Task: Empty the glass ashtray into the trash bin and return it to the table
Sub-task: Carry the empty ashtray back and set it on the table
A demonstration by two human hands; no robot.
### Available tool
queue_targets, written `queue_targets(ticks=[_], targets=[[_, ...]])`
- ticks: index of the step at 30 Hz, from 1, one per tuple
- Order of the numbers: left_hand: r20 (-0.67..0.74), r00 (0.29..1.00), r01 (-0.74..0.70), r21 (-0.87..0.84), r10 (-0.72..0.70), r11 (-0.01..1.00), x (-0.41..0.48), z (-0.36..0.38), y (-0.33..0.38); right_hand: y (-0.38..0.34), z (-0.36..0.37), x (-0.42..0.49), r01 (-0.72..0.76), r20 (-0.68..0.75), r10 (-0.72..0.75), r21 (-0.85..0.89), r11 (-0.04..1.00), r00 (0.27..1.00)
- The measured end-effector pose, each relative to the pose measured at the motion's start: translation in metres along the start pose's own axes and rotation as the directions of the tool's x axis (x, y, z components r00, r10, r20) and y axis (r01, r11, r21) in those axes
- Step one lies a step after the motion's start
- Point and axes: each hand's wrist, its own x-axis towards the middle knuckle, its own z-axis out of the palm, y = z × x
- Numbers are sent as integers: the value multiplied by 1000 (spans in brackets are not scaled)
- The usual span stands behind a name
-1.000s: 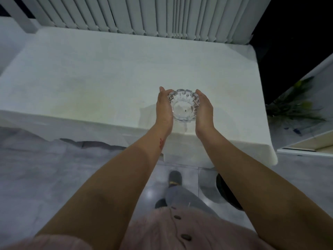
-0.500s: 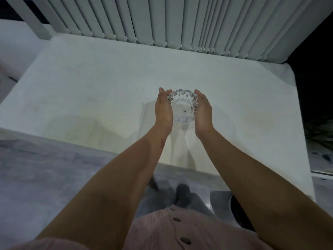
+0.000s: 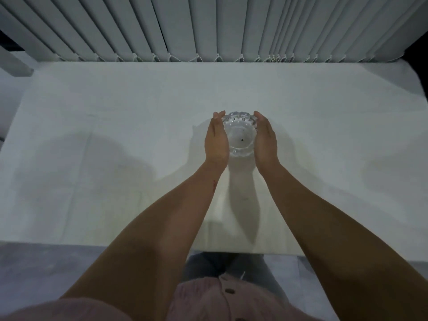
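The round cut-glass ashtray [image 3: 240,135] is cupped between both palms over the middle of the white table [image 3: 115,135]. One small dark speck lies inside it. My left hand [image 3: 215,141] presses its left side and my right hand [image 3: 265,140] its right side, fingers pointing away from me. Whether the ashtray rests on the tabletop or hangs just above it I cannot tell. No trash bin is in view.
Grey vertical blinds [image 3: 208,26] hang along the table's far edge. The table's near edge [image 3: 139,247] runs below my forearms, with grey floor [image 3: 34,274] beyond it on the left.
I have stepped closer and the ashtray, still held between both hands, has moved from the table's near edge to over its middle. The dark bin by my feet has left the view.
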Motion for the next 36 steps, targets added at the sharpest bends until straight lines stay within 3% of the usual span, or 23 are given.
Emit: queue_targets(ticks=[4,9,12,18,23,29,33,36], targets=[[18,999,-49,90,47,995,26,0,-7,5,12,20,61,-27,-66,-167,984,997],[74,988,-148,277,132,950,44,6,-20,25,7,42,191,97,-164,-455,870,982],[122,971,-237,451,204,860,53,5,-29,31,12,47,160,12,-186,-563,811,983],[184,959,-282,651,214,705,57,3,-32,29,11,45,148,12,-199,-713,685,980],[240,945,-326,662,222,675,57,-13,-30,31,-2,36,211,39,-245,-648,732,969],[378,852,-512,749,363,421,33,-35,-47,46,-19,13,366,197,-353,-776,514,914],[442,827,-534,812,348,238,24,-45,-57,51,-25,7,396,272,-334,-827,399,903],[455,833,-518,841,313,155,24,-48,-57,50,-26,8,393,290,-317,-856,337,903]])
